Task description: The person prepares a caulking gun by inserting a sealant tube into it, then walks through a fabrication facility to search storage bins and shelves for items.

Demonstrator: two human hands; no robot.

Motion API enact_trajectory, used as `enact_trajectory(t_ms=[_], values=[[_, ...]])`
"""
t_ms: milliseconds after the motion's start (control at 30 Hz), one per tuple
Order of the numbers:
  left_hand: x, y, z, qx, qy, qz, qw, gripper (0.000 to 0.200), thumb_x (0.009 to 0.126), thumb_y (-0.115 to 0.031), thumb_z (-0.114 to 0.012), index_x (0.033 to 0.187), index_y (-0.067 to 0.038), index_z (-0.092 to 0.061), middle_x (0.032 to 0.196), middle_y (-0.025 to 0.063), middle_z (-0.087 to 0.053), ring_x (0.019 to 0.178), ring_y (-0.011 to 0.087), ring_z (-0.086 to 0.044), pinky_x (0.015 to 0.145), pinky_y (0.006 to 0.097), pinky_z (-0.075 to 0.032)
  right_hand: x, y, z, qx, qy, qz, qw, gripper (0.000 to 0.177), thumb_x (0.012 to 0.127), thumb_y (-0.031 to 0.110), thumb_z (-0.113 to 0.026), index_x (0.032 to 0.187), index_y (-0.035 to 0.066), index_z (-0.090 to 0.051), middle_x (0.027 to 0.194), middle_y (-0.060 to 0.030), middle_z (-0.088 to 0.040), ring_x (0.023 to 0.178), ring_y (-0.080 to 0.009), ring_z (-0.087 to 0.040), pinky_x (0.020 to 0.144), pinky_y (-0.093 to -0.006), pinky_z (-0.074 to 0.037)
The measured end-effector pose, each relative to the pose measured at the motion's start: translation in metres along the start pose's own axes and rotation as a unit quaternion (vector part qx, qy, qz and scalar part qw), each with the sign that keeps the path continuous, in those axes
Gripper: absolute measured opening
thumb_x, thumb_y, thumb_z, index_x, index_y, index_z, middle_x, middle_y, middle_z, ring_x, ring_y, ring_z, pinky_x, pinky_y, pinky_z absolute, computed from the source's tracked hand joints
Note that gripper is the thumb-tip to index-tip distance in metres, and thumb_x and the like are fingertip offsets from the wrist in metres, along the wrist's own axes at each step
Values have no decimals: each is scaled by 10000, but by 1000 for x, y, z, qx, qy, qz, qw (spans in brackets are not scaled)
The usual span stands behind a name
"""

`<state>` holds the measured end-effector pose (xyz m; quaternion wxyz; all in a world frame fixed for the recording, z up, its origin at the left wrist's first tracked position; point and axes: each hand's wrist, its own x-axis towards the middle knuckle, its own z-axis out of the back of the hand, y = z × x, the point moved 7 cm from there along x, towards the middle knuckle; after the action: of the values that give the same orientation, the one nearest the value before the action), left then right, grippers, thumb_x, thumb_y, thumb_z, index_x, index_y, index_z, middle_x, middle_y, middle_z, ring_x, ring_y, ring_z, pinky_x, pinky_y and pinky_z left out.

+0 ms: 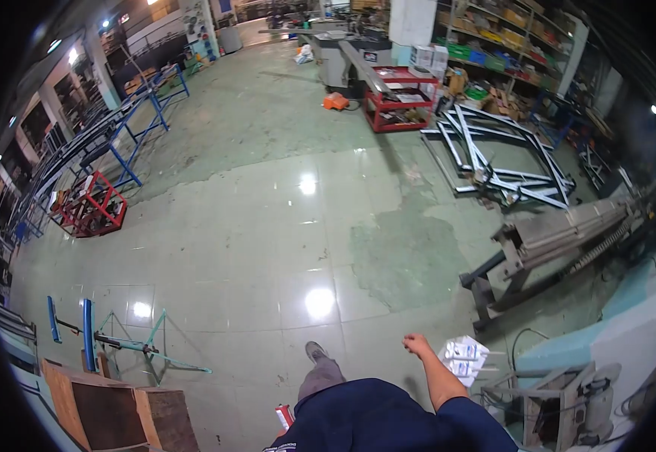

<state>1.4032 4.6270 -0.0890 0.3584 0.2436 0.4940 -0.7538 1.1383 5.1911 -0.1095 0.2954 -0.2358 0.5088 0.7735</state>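
My right hand (416, 344) is swung out in front of my body with its fingers curled in, and nothing shows in it. Beyond its wrist, to the right, white packages with blue print (463, 357) stand low by the floor. At my left side, a small red and white object (284, 416) juts out beside my dark blue shirt (366, 418). My left hand is mostly hidden there, so its fingers and its grip on that object cannot be made out. One grey shoe (315, 350) is forward on the tiled floor.
Wooden boxes (109, 414) and a teal stand (151, 349) are at lower left. A metal machine (561, 241) and stacked metal frames (497, 158) line the right. Red carts (399, 102) and an orange object (335, 101) stand ahead; a blue-legged bench (128, 135) runs along the left.
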Motion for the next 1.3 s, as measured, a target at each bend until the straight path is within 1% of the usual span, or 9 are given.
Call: enact_trajectory(t_ms=[200,467,600,667,733,833,867,1067,1300], values=[[64,-118,98,4,-58,131,990,283,629,-259,-738,757,-23,-648,656,78,-637,582,200,-621,564,331,-503,99,-66,-82,-143,171,-124,967,142,766,209,-602,731,72,-617,681,-78,-588,583,-199,-558,516,-361,-466],[277,-228,249,-93,-186,77,975,636,556,-258,-761,1021,83,-494,855,203,-636,751,280,-655,688,364,-529,166,44,-103,19,158,-313,936,473,940,324,-444,1312,34,-414,1310,-119,-472,1153,-287,-488,865,-476,-479],[298,-310,292,-123,-237,75,961,581,563,-238,-758,979,60,-483,791,184,-633,692,268,-652,655,361,-531,230,244,-122,-18,190,41,981,474,771,360,-598,1139,72,-517,1027,-131,-560,899,-295,-539,794,-451,-442],[316,-317,297,-116,-256,97,955,554,576,-215,-758,981,51,-489,771,170,-634,656,248,-648,626,358,-530,320,328,-171,-385,203,474,765,285,768,312,-618,838,35,-620,815,-169,-645,742,-311,-639,604,-372,-492],[334,-311,291,-182,-257,106,943,517,588,-193,-758,973,41,-504,749,154,-635,630,230,-644,600,353,-528,384,383,-228,-8,113,-223,968,202,747,266,-596,742,66,-621,782,-192,-624,734,-311,-638,583,-376,-482],[346,-300,268,-328,-250,129,902,423,598,-164,-760,916,22,-555,713,124,-632,604,204,-636,570,339,-519,496,564,-354,-344,233,205,886,96,753,154,-563,732,64,-589,618,-135,-562,504,-191,-528,469,-342,-455],[345,-304,267,-330,-264,153,893,374,598,-157,-763,876,14,-581,701,113,-631,594,194,-632,562,331,-516,478,635,-389,-105,179,-8,978,93,780,121,-547,731,55,-592,603,-83,-560,481,-167,-515,425,-302,-429],[372,-322,296,-354,-264,235,866,299,610,-180,-742,809,6,-620,720,106,-638,611,191,-625,549,334,-484,455,923,-629,-143,219,207,943,296,833,169,-560,1085,15,-579,794,-54,-611,706,-153,-580,555,-289,-472],[491,-343,489,-440,-291,201,826,257,629,-139,-709,804,14,-597,650,106,-611,530,200,-594,492,339,-476,468,947,-811,-332,272,142,892,487,804,198,-666,1227,13,-511,938,-91,-616,791,-186,-576,607,-346,-495]])
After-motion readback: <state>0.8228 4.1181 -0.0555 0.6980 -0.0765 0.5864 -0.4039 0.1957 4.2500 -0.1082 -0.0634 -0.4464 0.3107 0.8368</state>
